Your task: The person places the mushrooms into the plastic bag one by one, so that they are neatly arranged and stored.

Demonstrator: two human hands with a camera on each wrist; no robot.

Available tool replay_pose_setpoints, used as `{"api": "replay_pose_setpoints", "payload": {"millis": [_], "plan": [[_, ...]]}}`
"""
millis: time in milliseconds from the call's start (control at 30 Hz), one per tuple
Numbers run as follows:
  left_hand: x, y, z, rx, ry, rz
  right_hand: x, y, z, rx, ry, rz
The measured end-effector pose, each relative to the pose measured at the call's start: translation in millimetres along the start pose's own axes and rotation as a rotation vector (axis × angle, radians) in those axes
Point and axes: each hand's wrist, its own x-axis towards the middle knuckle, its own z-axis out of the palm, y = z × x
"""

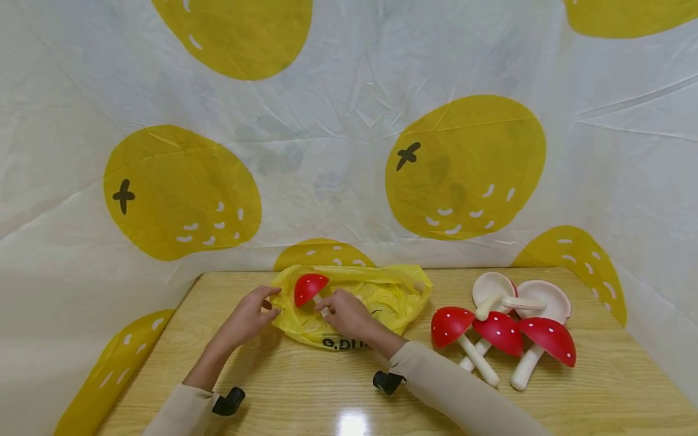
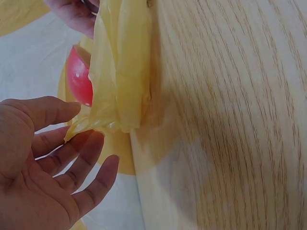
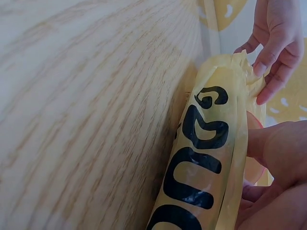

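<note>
My right hand reaches into the mouth of a yellow plastic bag and pinches the pale stem of a toy mushroom. Its red, white-dotted cap tilts up toward the bag's left end. At that end my left hand holds the bag's edge between thumb and fingers, the other fingers spread in the left wrist view. There the red cap shows behind the bag's side. In the right wrist view the bag's wall with black lettering partly hides the right fingers.
Several more toy mushrooms lie piled on the right of the wooden table, red caps up or pale undersides showing. A white sheet printed with yellow fruit shapes hangs behind the table and at both sides.
</note>
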Motion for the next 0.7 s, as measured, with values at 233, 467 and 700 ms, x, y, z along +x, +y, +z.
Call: {"api": "replay_pose_setpoints", "payload": {"millis": [233, 467, 700], "plan": [[0.0, 0.0, 0.2, 0.000, 0.005, 0.006, 0.1, 2.4, 0.1, 0.013, -0.014, 0.018], [-0.5, -0.1, 0.0, -0.001, 0.006, 0.017, 0.9, 0.1, 1.5, -0.003, 0.055, 0.011], [-1.4, 0.4, -0.3, 0.001, 0.003, 0.007, 4.2, 1.0, 2.9, 0.000, 0.082, -0.022]]}}
